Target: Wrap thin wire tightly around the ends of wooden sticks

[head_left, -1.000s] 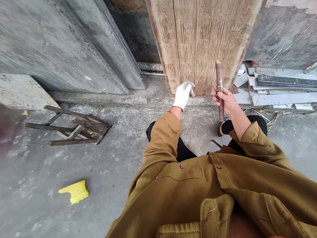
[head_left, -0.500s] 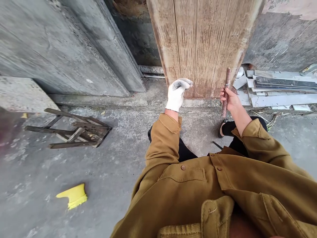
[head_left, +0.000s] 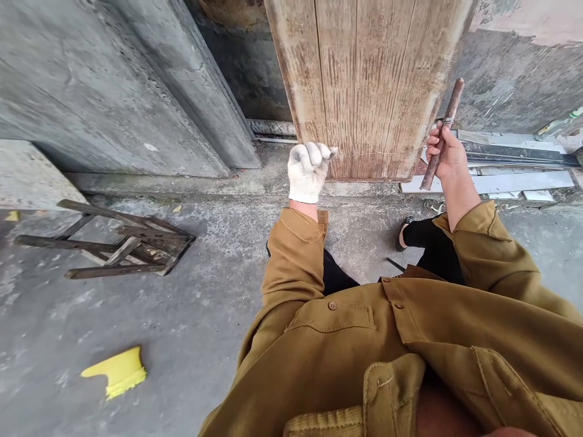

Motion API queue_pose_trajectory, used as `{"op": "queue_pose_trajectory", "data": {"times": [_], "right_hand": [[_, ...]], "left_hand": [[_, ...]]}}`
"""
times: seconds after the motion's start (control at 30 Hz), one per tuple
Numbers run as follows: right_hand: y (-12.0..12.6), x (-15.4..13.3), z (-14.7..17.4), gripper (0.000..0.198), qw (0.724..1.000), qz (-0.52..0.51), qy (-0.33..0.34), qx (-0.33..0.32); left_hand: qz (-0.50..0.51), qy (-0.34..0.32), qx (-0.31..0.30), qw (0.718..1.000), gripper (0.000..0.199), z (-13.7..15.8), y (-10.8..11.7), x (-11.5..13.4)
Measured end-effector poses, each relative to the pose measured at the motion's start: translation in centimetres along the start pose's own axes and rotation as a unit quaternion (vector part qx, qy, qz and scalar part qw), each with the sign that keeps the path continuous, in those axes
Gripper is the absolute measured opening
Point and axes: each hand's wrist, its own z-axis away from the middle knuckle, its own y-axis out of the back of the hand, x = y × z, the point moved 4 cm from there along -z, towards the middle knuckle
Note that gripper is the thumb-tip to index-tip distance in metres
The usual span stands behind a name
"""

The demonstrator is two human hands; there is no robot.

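Observation:
My left hand [head_left: 308, 169] wears a white glove with grey fingertips and is closed, pinching the end of a thin wire [head_left: 378, 153]. That wire runs across in front of the wooden board to the stick on the other side. My bare right hand [head_left: 449, 149] is wrapped around a reddish-brown round stick [head_left: 453, 103], held tilted with its top leaning right. A few turns of wire circle the stick just above my fingers. Both hands are raised off the ground, well apart from each other.
A tall plank board [head_left: 364, 73] leans on the wall ahead. White and dark strips [head_left: 514, 176] lie stacked at right. To the left, an old wooden stool [head_left: 132, 243] lies on its side, near a concrete slab [head_left: 36, 176]. A yellow brush-like piece [head_left: 118, 371] rests on the floor.
My right hand has moved right and upward with the stick, which tilts more now. My left hand has shifted slightly left. The wire between them is drawn out straighter.

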Motion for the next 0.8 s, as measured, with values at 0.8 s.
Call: {"op": "queue_pose_trajectory", "data": {"times": [0.8], "right_hand": [[3.3,-3.3,2.2,0.049,0.990,0.066,0.098,0.070]], "left_hand": [[0.001,-0.001,-0.045,0.999,0.025,0.6,3.9,2.8]]}}
